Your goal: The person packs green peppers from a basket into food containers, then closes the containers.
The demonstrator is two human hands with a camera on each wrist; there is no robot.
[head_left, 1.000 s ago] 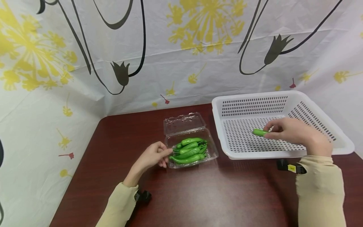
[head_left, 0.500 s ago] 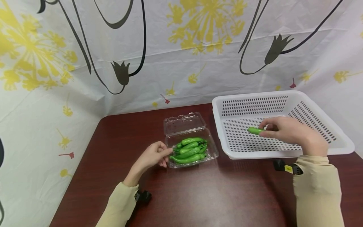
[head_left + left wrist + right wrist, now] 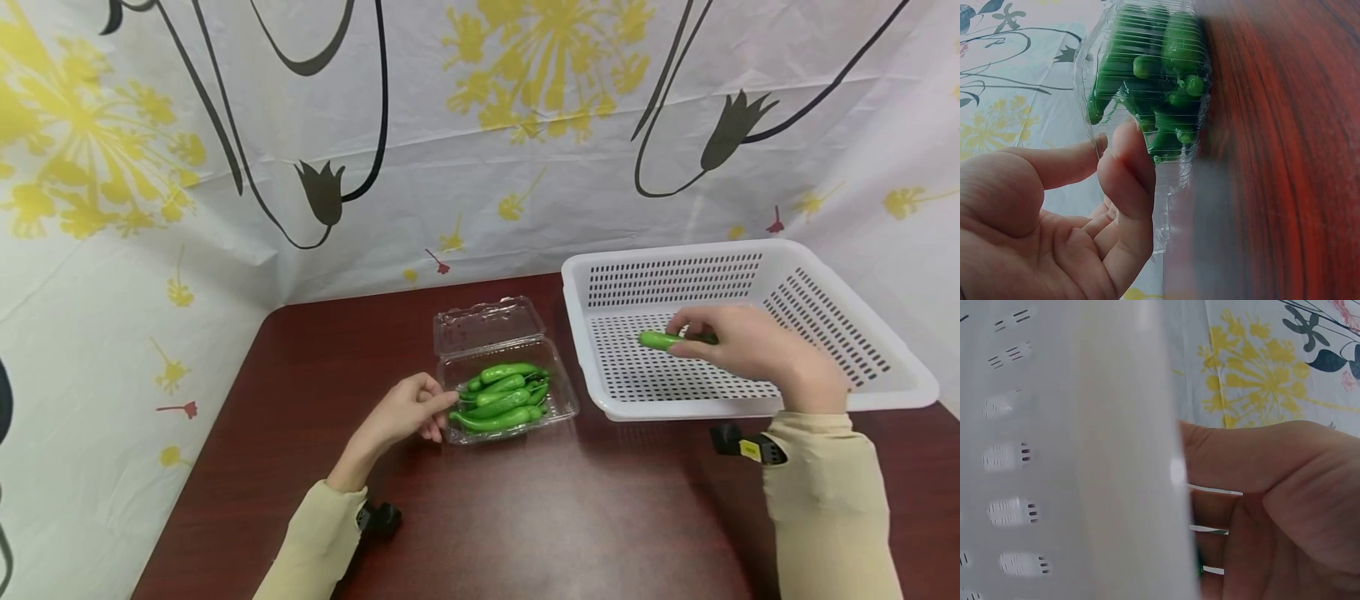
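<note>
In the head view, my left hand pinches the left edge of a clear plastic clamshell box between thumb and index finger. Its lid stands folded back. Several green chili peppers lie in the box, and they also show through its ribbed wall in the left wrist view. Over the white basket, my right hand holds one green chili pepper by thumb and fingers. In the right wrist view, the basket's side wall hides the fingertips and nearly all of that pepper.
Everything stands on a dark red-brown table. A white patterned cloth hangs behind the table and along its sides. The slotted basket has raised walls and sits at the table's right, just beside the clamshell box.
My right hand has moved to the left above the basket, with the chili pepper still in its fingers. The left hand and the box have stayed put.
</note>
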